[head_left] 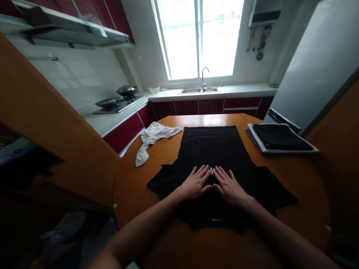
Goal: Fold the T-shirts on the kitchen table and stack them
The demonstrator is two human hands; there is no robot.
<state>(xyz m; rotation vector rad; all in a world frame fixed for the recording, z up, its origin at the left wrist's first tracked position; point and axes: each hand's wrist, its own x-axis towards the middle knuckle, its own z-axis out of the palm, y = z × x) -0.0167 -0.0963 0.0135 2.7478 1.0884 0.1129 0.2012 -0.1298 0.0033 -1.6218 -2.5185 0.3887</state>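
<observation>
A black T-shirt (210, 144) lies spread out on the wooden table (303, 175), its collar towards me and its hem at the far side. Both short sleeves stretch out to the sides. My left hand (196, 182) rests flat on the middle of the shirt, fingers stretched out. Beside it my right hand (230, 186) lies flat too, with the fingertips of both hands almost meeting. A small white print shows between those fingertips, partly covered by them.
A crumpled white garment (157, 132) lies at the table's left. Several folded clothes (282, 137), black on top, are stacked at the right. Beyond are a sink (192, 90), a stove (119, 105) with pans, and a tall grey fridge (311, 67).
</observation>
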